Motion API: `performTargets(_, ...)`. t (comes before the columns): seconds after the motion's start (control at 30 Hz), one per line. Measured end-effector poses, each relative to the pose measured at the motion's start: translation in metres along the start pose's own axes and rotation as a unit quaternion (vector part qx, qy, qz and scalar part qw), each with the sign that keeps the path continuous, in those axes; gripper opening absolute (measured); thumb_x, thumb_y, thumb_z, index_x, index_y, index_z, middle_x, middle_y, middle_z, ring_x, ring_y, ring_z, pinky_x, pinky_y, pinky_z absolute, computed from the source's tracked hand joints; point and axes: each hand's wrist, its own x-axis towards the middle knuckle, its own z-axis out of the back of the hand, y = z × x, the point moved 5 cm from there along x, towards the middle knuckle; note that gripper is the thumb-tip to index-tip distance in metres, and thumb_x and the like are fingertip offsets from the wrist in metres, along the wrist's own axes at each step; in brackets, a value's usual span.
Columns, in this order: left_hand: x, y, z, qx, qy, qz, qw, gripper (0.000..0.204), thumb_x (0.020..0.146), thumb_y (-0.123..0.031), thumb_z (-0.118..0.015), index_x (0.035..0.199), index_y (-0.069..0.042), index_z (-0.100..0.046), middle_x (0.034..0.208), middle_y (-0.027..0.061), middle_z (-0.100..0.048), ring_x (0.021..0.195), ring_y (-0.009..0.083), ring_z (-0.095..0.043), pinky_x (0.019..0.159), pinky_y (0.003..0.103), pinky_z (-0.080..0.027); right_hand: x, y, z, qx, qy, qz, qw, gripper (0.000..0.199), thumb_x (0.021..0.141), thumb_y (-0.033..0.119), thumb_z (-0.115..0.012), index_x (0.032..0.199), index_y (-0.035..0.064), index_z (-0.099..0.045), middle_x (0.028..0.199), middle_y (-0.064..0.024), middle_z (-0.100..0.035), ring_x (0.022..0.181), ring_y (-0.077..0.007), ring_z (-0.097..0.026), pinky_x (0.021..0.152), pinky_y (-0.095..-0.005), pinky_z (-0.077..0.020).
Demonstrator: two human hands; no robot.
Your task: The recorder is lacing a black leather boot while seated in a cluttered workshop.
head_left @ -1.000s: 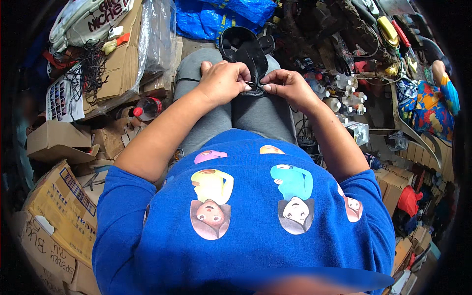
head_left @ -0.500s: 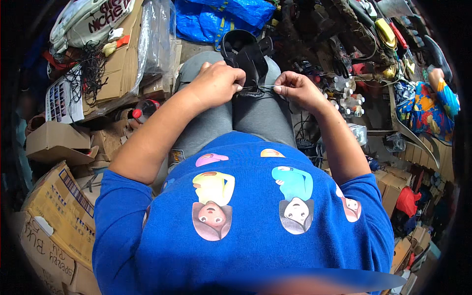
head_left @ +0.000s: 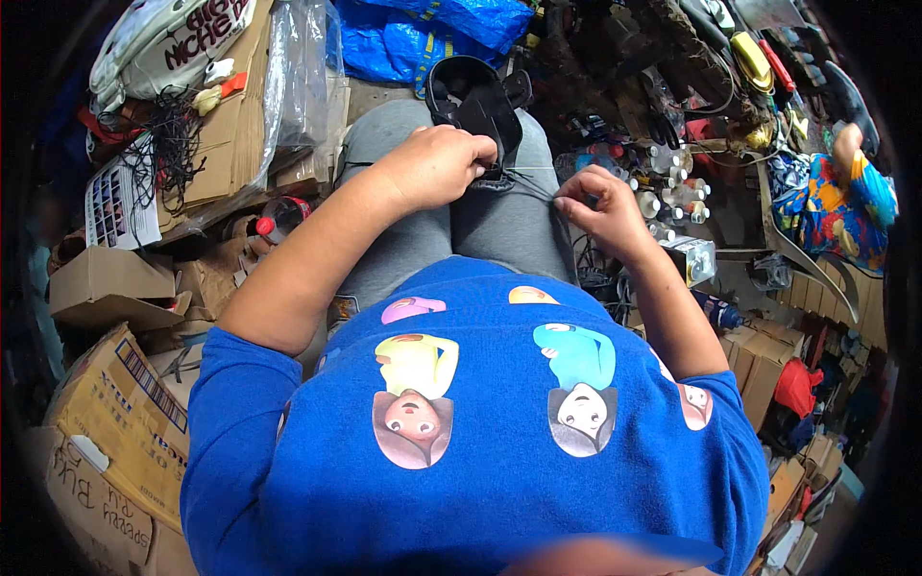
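On my lap lies a black shoe or sandal (head_left: 492,120) with an open rounded top and a strap-like piece. My left hand (head_left: 444,165) is closed at its near edge, thumb and fingertips pinching there; the exact grip is partly hidden. To the right, my right hand (head_left: 603,206) is raised over my thigh with thumb and forefinger pinched together. A dark thread (head_left: 534,185) runs from the shoe's near edge to those fingertips. Just above the thread, a thin pale needle-like line (head_left: 531,170) crosses my grey trousers, its ends hard to make out.
Flattened cardboard (head_left: 230,144) and a small open box (head_left: 110,288) stand at the left. A blue plastic sheet (head_left: 413,34) lies ahead. Several clear bottles (head_left: 682,197) crowd the right side, near a person in a colourful garment (head_left: 836,206).
My right hand has moved right and slightly nearer, away from the pale line it was pinching. My left hand has shifted a little right, closer against the shoe.
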Motion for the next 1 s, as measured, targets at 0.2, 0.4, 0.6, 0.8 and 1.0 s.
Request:
performTargets(0.2,-0.003,0.001,-0.001,0.034,-0.041,-0.046,0.998,0.011,0.079,-0.012,-0.061,0.089,-0.006,-0.062,0.086,0.0124,-0.064,0.087,0.0324,-0.058,0.077,0.043,-0.046,0.036,0.025,0.027,-0.197,-0.056,0.104,0.973,0.010,0.079,0.011,-0.062,0.084,0.0039,-0.059,0.087,-0.0094,-0.060,0.084,-0.0271,-0.059,0.074,-0.0371,-0.0436)
performTargets(0.4,-0.006,0.003,-0.003,0.043,-0.050,-0.058,0.996,0.009,0.079,-0.012,-0.062,0.086,-0.006,-0.062,0.085,0.0103,-0.064,0.085,0.0310,-0.057,0.077,0.042,-0.045,0.054,0.010,0.020,-0.343,-0.083,0.134,0.926,0.012,0.078,0.018,-0.064,0.086,0.0102,-0.060,0.089,-0.0055,-0.058,0.094,-0.0255,-0.056,0.086,-0.0399,-0.0375)
performTargets(0.6,-0.012,0.005,-0.005,0.059,-0.060,-0.072,0.994,0.009,0.078,-0.012,-0.063,0.084,-0.007,-0.061,0.081,0.0095,-0.063,0.084,0.0306,-0.056,0.076,0.042,-0.044,0.035,0.065,-0.017,-0.411,0.017,0.303,0.860,0.010,0.078,0.022,-0.059,0.083,0.0122,-0.060,0.072,-0.0033,-0.059,0.080,-0.0226,-0.059,0.084,-0.0411,-0.0384)
performTargets(0.8,-0.026,-0.002,0.007,0.127,-0.094,-0.115,0.981,0.009,0.075,-0.008,-0.059,0.084,-0.008,-0.059,0.080,0.0078,-0.058,0.085,0.0272,-0.055,0.075,0.040,-0.043,0.045,0.052,-0.023,-0.424,0.064,0.312,0.848,0.013,0.077,0.013,-0.055,0.089,0.0163,-0.059,0.076,-0.0026,-0.058,0.084,-0.0231,-0.057,0.083,-0.0392,-0.0391)
performTargets(1.0,-0.091,0.036,0.056,0.226,-0.136,-0.050,0.963,0.014,0.068,-0.001,-0.057,0.081,-0.006,-0.057,0.078,0.0091,-0.056,0.081,0.0293,-0.053,0.071,0.040,-0.042,0.032,-0.014,0.024,-0.438,0.047,0.176,0.881,0.014,0.074,0.010,-0.056,0.089,0.0127,-0.057,0.088,-0.0056,-0.058,0.095,-0.0262,-0.053,0.087,-0.0407,-0.0392)
